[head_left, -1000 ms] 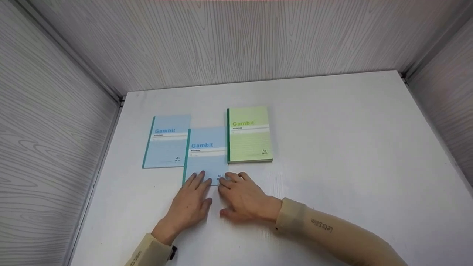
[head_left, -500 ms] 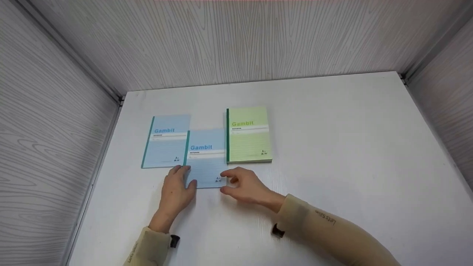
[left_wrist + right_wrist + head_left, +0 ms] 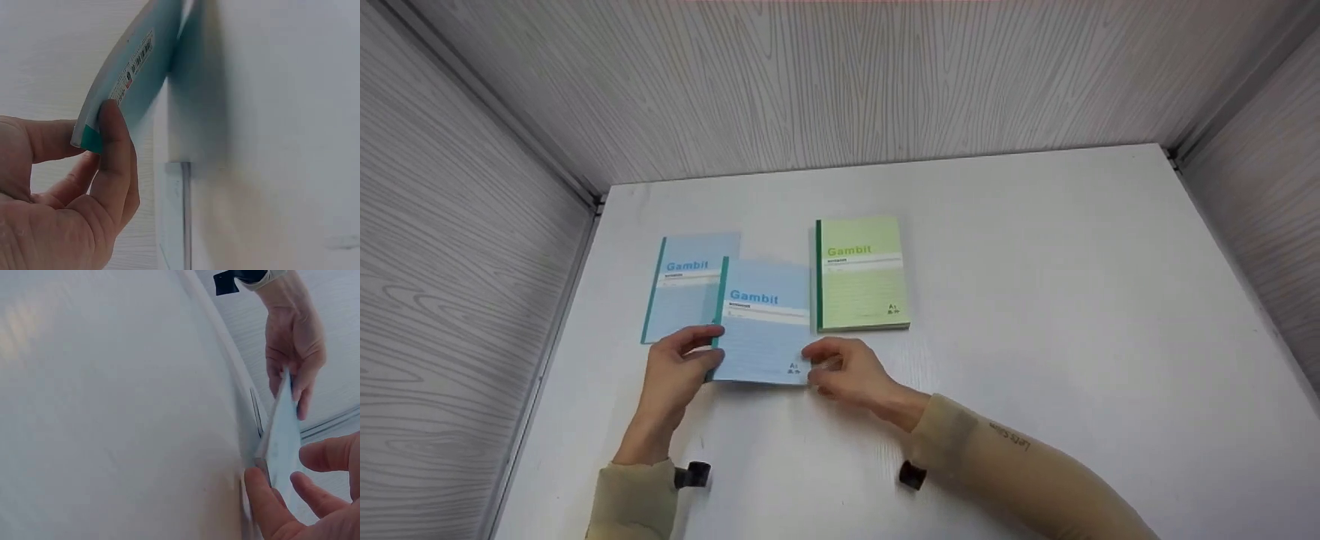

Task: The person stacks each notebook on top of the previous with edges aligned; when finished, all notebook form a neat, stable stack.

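Observation:
A light blue notebook [image 3: 765,337] with a teal spine is tilted, its left side raised off the table. My left hand [image 3: 679,375] pinches its spine edge near the lower left corner; the left wrist view shows the barcoded back cover bending up from that hand [image 3: 79,202]. At the lower right corner, my right hand [image 3: 847,375] has curved fingers around the edge; in the right wrist view, fingers [image 3: 323,453] of this hand lie on both sides of the corner. Partly covered behind is a second blue notebook [image 3: 682,300], flat on the table.
A green notebook [image 3: 862,285], thick or stacked, lies just right of the raised one. The white table [image 3: 1035,300] is bounded by wood-grain panels [image 3: 840,82] at the back and sides. Black camera mounts [image 3: 913,475] stick out from both wrists.
My left hand has shifted left and gripped the spine side of the front blue notebook, lifting it and moving it slightly left over the other blue one. My right hand has curled at its right edge.

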A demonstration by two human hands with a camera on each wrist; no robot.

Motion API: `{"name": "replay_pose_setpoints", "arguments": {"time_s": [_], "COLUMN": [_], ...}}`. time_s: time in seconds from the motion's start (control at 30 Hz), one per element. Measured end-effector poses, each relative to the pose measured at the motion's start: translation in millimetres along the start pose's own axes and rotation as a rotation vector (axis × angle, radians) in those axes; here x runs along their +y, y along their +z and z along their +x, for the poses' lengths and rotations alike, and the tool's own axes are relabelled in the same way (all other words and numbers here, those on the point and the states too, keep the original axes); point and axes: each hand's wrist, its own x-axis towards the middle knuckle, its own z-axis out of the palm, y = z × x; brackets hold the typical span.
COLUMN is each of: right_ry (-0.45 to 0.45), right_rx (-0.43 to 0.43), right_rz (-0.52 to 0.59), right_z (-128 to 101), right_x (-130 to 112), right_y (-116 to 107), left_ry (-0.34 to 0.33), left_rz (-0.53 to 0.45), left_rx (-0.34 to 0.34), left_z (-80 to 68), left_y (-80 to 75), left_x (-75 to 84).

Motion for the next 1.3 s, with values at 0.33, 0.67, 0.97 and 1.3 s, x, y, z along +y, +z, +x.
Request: {"name": "replay_pose_setpoints", "arguments": {"time_s": [0.33,0.67,0.97,1.3], "right_ry": [-0.083,-0.184,-0.101,-0.050], "right_rx": [0.105,0.318,0.411,0.404], "right_rz": [0.263,0.117,-0.105,-0.215], "right_z": [3.2,21.3,29.7,29.5], "right_x": [-15.8,-30.4,-22.9,-7.8], "right_y": [4.6,-76.7,-130.5,-136.0], "left_ry": [0.041,0.119,0.034,0.012], "left_rz": [-0.138,-0.128,-0.034,0.098], "left_rx": [0.023,-0.059,-0.126,-0.093], "left_z": [-18.6,38.3,88.8,87.6], "left_y": [-16.2,41.8,97.1,116.3], "left_x": [28.1,51.4,56.0,51.2]}}
